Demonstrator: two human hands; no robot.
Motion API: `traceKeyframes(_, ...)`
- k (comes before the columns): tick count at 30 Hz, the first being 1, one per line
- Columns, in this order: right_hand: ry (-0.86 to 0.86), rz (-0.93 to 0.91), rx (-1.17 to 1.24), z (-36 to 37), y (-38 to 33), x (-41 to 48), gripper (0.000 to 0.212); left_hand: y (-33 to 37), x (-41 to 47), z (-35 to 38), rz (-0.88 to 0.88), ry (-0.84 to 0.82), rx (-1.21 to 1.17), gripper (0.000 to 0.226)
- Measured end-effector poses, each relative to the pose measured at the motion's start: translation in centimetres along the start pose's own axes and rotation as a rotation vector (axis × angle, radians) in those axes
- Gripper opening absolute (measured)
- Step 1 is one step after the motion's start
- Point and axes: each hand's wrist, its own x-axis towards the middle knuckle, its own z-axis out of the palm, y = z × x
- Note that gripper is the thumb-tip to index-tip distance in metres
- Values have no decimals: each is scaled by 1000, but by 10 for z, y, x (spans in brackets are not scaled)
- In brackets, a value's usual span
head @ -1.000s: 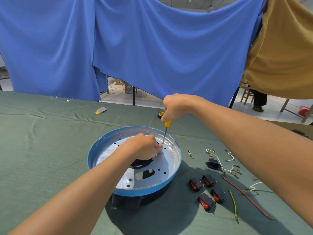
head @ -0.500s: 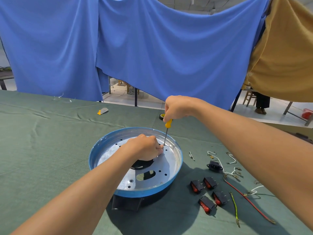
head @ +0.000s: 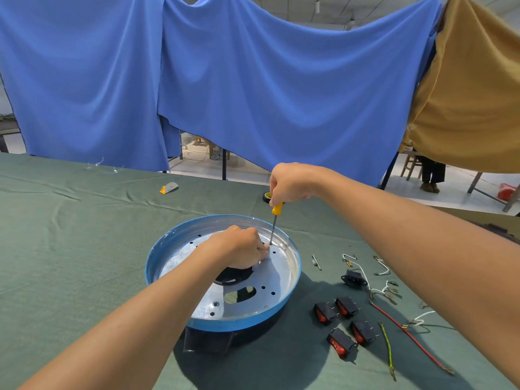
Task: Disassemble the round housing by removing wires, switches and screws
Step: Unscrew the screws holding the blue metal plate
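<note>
Now right hand (head: pixel 289 182) fisted round screwdriver (head: pixel 277 208) handle, tip on round housing (head: pixel 239 322) plate; left hand (head: pixel 239 246) fingers curled beside tip, hold unclear.

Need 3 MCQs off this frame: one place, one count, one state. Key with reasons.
1. Where do the loose rocker switches lie relative to the round housing?
A. inside it
B. on the green cloth to its right
C. stacked on its rim

2. How many rocker switches are out?
A. two
B. six
C. four

3. What is the right hand doing?
A. gripping the yellow-handled screwdriver, tip down on the housing's plate
B. lying flat on the cloth
C. pulling out a switch

Key:
1 B: they lie in a cluster on the cloth, right of the blue rim.
2 C: four black bodies with red rockers show.
3 A: its fingers curl round the handle, with the shaft near upright.
</note>
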Motion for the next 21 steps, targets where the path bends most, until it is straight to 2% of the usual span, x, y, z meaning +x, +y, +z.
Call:
traceKeyframes(4,69,25,-58,5,4,3,49,0,2,0,-15,3,6,46)
traceKeyframes(8,117,-11,19,9,5,3,28,0,4,0,-15,3,8,45)
traceKeyframes(11,96,-29,94,8,6,5,39,-1,4,0,-12,9,9,45)
traceKeyframes(15,118,16,-12,10,6,6,54,-1,3,-1,-9,9,6,45)
traceKeyframes(17,116,6,-23,9,6,4,48,-1,3,0,-4,10,1,44)
traceKeyframes(19,79,-23,-13,7,5,3,31,-1,3,0,1,8,-2,44)
traceKeyframes(21,48,-34,29,5,6,1,31,0,2,0,4,6,-2,45)
